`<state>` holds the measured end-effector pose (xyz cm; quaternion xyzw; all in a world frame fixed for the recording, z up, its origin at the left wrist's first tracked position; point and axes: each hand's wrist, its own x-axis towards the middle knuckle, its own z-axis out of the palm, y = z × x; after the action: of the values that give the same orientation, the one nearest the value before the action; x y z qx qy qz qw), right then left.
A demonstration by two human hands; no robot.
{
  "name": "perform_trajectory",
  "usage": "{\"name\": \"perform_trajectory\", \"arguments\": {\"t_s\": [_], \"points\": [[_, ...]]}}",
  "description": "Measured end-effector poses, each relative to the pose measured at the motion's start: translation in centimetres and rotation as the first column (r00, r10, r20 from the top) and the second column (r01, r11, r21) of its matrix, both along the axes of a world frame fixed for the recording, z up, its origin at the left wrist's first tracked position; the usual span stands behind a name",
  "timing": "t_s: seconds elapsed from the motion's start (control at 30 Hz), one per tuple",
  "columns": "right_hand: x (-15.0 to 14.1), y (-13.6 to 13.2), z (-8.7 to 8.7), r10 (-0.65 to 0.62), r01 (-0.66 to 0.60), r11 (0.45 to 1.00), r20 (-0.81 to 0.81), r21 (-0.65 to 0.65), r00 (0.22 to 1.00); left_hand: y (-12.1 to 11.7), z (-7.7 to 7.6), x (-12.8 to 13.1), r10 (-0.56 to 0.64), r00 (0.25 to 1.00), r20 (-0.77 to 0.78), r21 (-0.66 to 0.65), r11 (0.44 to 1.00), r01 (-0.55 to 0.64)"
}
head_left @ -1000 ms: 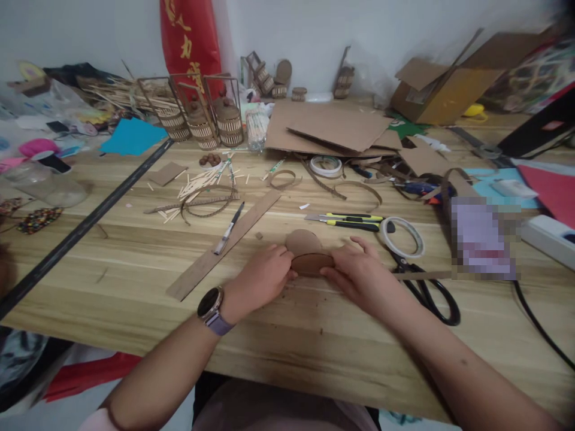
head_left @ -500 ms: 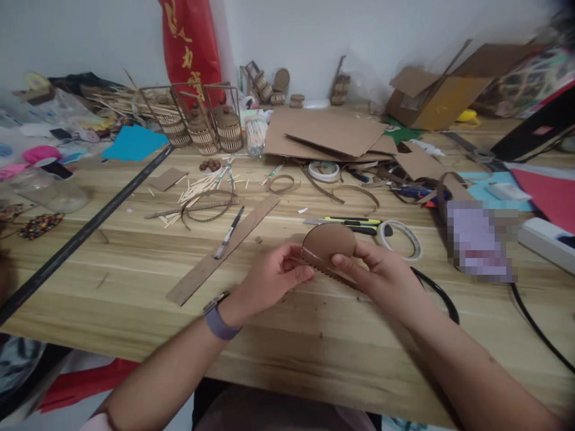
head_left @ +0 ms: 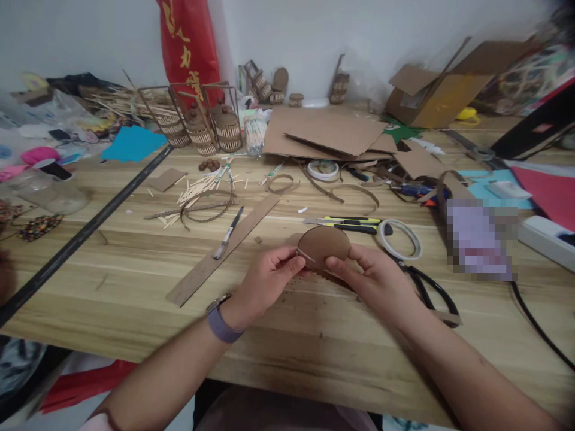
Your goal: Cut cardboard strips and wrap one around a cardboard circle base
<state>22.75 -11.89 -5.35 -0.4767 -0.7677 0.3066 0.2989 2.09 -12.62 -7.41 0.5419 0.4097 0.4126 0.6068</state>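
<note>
A round brown cardboard disc [head_left: 324,245] is held above the table between both hands. My left hand [head_left: 272,275] pinches its left edge, thumb on top. My right hand [head_left: 377,278] grips the right side with the thumb lying on the face. Along the disc's near edge runs a thin, ridged cardboard strip [head_left: 339,281]; how it is fixed there I cannot tell. Black-handled scissors [head_left: 442,293] lie beside my right forearm, partly covered. Just beyond the disc are yellow-and-black utility knives [head_left: 354,224] and a roll of white tape [head_left: 401,240].
A marker [head_left: 228,233] lies on a long cardboard strip [head_left: 193,281] to the left. Farther back are scattered sticks [head_left: 204,188], small lidded baskets with handles [head_left: 229,129] and stacked cardboard sheets [head_left: 323,129]. A power strip [head_left: 545,239] is at the right.
My left hand has closed onto the disc's left edge. The disc has shifted slightly left and down, and my right hand has moved with it, uncovering more of the scissors.
</note>
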Motion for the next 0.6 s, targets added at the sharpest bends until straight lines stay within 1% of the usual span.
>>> {"name": "perform_trajectory", "arguments": {"t_s": [0.1, 0.23, 0.3, 0.37, 0.43, 0.47, 0.5, 0.53, 0.6], "points": [[0.0, -0.1, 0.2, -0.007, 0.007, 1.000, -0.012, -0.004, 1.000, -0.1, -0.1, 0.1, -0.001, 0.999, 0.038, -0.012, 1.000, 0.001], [0.1, -0.2, 0.6, 0.008, -0.008, 1.000, -0.013, -0.009, 1.000, -0.2, 0.3, 0.2, -0.036, 0.998, 0.060, -0.035, 0.999, 0.038], [0.1, -0.2, 0.6, 0.030, -0.030, 1.000, 0.014, -0.004, 0.999, -0.3, 0.4, 0.4, -0.038, 0.997, 0.066, -0.057, 0.997, 0.042], [0.0, -0.2, 0.4, 0.053, -0.056, 0.998, 0.079, 0.036, 0.995, -0.3, 0.3, 0.6, -0.034, 0.995, 0.098, -0.083, 0.996, 0.042], [-0.2, -0.1, 0.1, 0.063, -0.080, 0.991, 0.157, 0.103, 0.986, -0.4, 0.1, 0.8, -0.036, 0.992, 0.120, -0.094, 0.994, 0.047], [-0.2, -0.2, 0.0, 0.043, -0.074, 0.984, 0.187, 0.160, 0.981, -0.4, 0.0, 0.9, -0.034, 0.993, 0.116, -0.093, 0.995, 0.045], [-0.3, -0.3, 0.0, -0.003, -0.048, 0.970, 0.206, 0.240, 0.979, -0.3, -0.1, 0.9, -0.020, 0.995, 0.099, -0.089, 0.996, 0.029], [-0.4, -0.5, 0.1, -0.069, -0.007, 0.941, 0.214, 0.339, 0.974, -0.3, -0.2, 0.9, 0.008, 0.997, 0.081, -0.084, 0.996, -0.002], [-0.5, -1.1, 0.6, -0.195, 0.057, 0.839, 0.201, 0.541, 0.960, 0.0, -0.2, 0.8, 0.098, 0.993, 0.062, -0.082, 0.992, -0.092]]}}
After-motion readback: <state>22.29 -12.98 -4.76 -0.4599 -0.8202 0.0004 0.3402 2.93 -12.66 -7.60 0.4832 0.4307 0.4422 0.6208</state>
